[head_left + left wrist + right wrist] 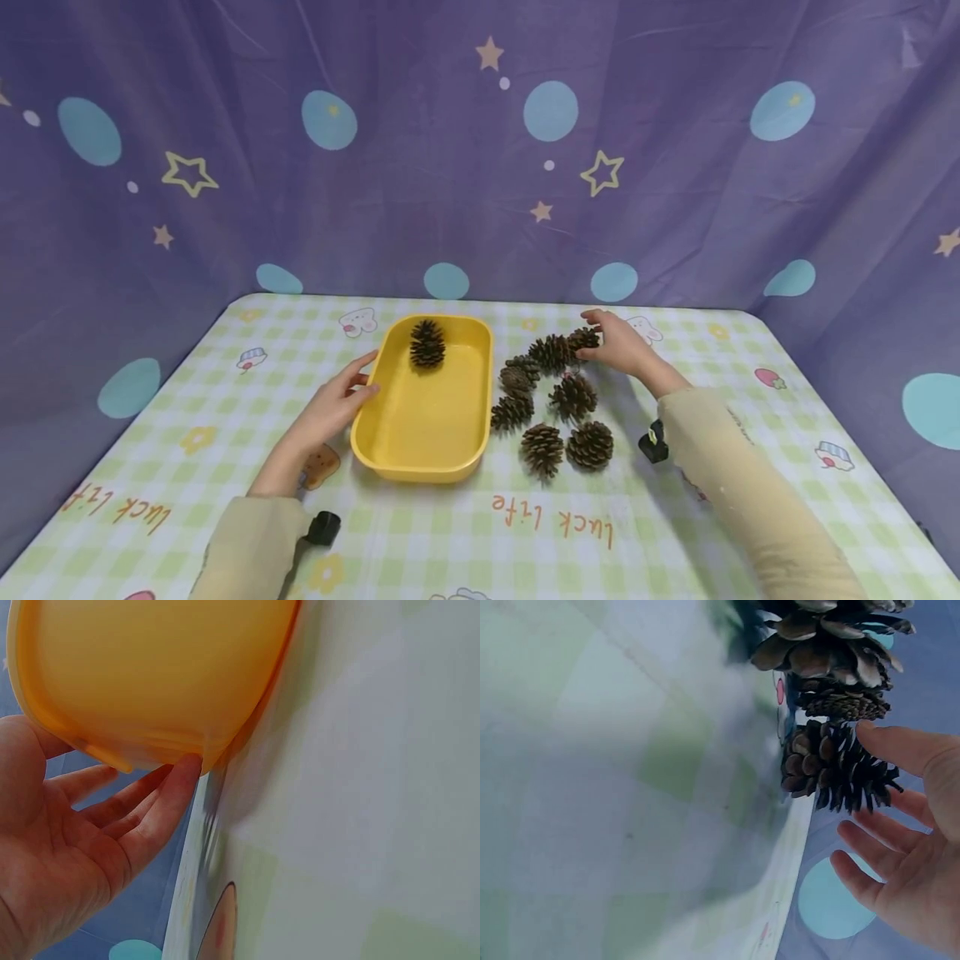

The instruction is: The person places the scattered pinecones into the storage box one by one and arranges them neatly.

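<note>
A yellow plastic basin point(420, 425) stands left of centre, with one pine cone point(427, 344) inside near its far end. My left hand point(335, 407) holds the basin's left rim, thumb over the edge; in the left wrist view the fingers point(161, 817) lie against the outer wall. Over the far end of the pine cone group, my right hand point(618, 343) has its thumb and fingers spread around the farthest pine cone point(583, 340). In the right wrist view the thumb overlaps this cone point(825, 765), while the other fingers are loosely extended beside it.
Several more pine cones lie right of the basin, including a near one point(542, 451) and its neighbour point(590, 445); one point(512, 412) sits close against the basin's side. A green-and-white checked cloth point(750, 467) covers the table. Behind it hangs a purple curtain point(450, 217).
</note>
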Demonstrator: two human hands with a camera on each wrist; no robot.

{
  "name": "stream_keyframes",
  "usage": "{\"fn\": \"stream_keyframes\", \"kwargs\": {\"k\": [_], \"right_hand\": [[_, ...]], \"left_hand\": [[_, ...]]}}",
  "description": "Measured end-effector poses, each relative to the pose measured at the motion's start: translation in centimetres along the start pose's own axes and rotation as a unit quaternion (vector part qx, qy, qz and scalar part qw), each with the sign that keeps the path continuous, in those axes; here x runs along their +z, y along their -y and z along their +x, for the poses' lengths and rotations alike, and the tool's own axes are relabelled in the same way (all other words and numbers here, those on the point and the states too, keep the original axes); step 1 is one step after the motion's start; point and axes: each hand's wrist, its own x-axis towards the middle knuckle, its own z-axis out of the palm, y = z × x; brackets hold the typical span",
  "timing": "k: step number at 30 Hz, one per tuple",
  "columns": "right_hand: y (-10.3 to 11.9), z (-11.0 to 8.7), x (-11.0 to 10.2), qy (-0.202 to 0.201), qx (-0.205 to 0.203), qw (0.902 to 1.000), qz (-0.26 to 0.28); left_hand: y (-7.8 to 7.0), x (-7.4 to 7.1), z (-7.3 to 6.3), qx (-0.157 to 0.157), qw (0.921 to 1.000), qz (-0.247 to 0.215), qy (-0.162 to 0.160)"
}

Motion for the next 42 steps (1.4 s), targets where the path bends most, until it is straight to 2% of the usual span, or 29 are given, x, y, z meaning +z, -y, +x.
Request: {"fn": "stream_keyframes", "kwargs": {"k": [17, 42], "right_hand": [[-1.2, -0.1, 1.7, -0.014, 0.014, 0.9998, 0.006], [-1.3, -0.1, 1.9, -0.035, 0.021, 0.9991, 0.014]], "left_hand": [[-0.1, -0.1, 0.0, -0.002, 1.0000, -0.002, -0.002], [0.0, -0.1, 0.1, -0.001, 1.0000, 0.000, 0.001]]}}
